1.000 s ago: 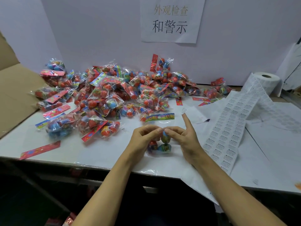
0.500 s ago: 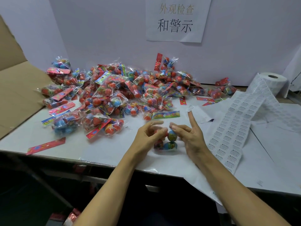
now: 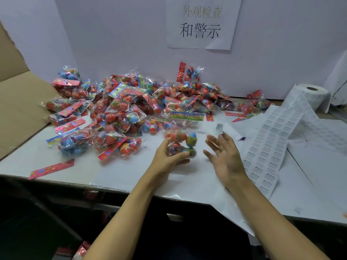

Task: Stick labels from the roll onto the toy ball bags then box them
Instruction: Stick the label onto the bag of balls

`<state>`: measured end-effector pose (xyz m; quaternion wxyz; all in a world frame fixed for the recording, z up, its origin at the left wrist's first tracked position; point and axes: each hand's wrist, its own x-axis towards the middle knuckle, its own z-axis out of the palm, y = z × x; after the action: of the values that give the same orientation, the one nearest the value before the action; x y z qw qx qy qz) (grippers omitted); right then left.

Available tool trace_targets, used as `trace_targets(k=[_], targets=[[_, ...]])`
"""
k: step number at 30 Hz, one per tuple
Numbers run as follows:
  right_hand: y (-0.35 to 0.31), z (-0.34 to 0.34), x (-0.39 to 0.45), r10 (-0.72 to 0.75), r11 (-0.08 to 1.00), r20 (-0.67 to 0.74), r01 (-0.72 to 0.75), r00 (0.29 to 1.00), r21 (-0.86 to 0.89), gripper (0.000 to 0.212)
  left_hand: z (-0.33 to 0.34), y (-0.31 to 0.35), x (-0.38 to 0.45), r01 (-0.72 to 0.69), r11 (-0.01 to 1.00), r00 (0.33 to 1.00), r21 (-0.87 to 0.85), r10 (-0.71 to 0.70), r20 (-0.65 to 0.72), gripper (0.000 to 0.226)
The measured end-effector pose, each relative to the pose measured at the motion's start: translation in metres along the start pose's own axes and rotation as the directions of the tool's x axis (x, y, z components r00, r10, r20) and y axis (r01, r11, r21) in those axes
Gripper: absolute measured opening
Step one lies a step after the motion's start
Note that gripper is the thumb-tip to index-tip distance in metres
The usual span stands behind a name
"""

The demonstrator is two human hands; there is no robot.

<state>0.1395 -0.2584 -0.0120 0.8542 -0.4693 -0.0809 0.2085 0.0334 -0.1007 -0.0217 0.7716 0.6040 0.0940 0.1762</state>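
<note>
My left hand [image 3: 167,158] grips a clear bag of toy balls [image 3: 183,145] with red, blue and green balls, held just above the white table [image 3: 122,171]. My right hand [image 3: 224,156] hovers beside the bag with fingers spread, touching nothing. A small white label [image 3: 219,127] sticks to its raised index fingertip. A big pile of ball bags [image 3: 135,109] lies behind. The label roll [image 3: 312,95] stands at the far right, and its strip of labels [image 3: 270,147] runs down toward my right wrist.
A brown cardboard box flap [image 3: 16,109] rises at the left edge. A paper sign [image 3: 201,23] hangs on the back wall. Loose red header cards [image 3: 51,168] lie near the table's front edge. Peeled backing paper [image 3: 319,136] covers the right side.
My right hand has let go of the bag and moved away to the right with fingers spread. My left hand has lifted and turned the bag.
</note>
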Motion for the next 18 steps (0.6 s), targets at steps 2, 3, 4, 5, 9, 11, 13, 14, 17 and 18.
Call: trace_targets(k=[2, 3, 4, 5, 9, 11, 13, 14, 17, 18], targets=[[0.0, -0.001, -0.001, 0.006, 0.999, -0.014, -0.007, 1.0, -0.054, 0.011, -0.001, -0.001, 0.002, 0.022, 0.998, 0.999, -0.061, -0.024, -0.031, 0.057], [0.0, -0.001, -0.001, 0.0, 0.995, -0.014, -0.002, 1.0, -0.096, 0.007, -0.001, -0.001, 0.003, 0.027, 0.997, 0.999, -0.073, -0.03, -0.036, 0.057], [0.001, 0.0, -0.002, -0.012, 0.991, -0.006, 0.011, 1.0, -0.132, 0.004, -0.001, -0.001, 0.003, 0.026, 0.996, 0.999, -0.082, -0.03, -0.039, 0.056], [0.003, 0.0, -0.004, -0.03, 0.984, 0.007, 0.031, 1.0, -0.176, 0.004, -0.001, -0.001, 0.004, 0.023, 0.996, 0.999, -0.086, -0.027, -0.04, 0.054], [0.011, 0.0, -0.009, -0.125, 0.916, 0.117, 0.16, 0.985, -0.368, 0.009, -0.002, -0.005, 0.005, 0.027, 0.997, 0.998, -0.07, -0.031, -0.059, 0.045], [0.012, 0.0, -0.011, -0.137, 0.892, 0.183, 0.202, 0.973, -0.405, 0.008, -0.002, -0.006, 0.006, 0.035, 0.997, 0.998, -0.068, -0.039, -0.057, 0.044], [0.012, 0.001, -0.014, -0.149, 0.882, 0.203, 0.223, 0.968, -0.416, 0.003, -0.002, -0.005, 0.006, 0.044, 0.995, 0.997, -0.095, -0.05, -0.06, 0.049], [0.012, 0.001, -0.014, -0.153, 0.873, 0.205, 0.229, 0.967, -0.431, 0.001, -0.002, -0.004, 0.007, 0.046, 0.993, 0.997, -0.108, -0.053, -0.065, 0.052], [0.014, 0.001, -0.015, -0.158, 0.832, 0.213, 0.246, 0.964, -0.497, 0.017, -0.003, -0.004, 0.008, 0.046, 0.993, 0.997, -0.108, -0.052, -0.053, 0.054], [0.014, 0.001, -0.016, -0.158, 0.825, 0.221, 0.252, 0.962, -0.506, 0.016, -0.003, -0.005, 0.008, 0.046, 0.993, 0.998, -0.106, -0.051, -0.048, 0.053]])
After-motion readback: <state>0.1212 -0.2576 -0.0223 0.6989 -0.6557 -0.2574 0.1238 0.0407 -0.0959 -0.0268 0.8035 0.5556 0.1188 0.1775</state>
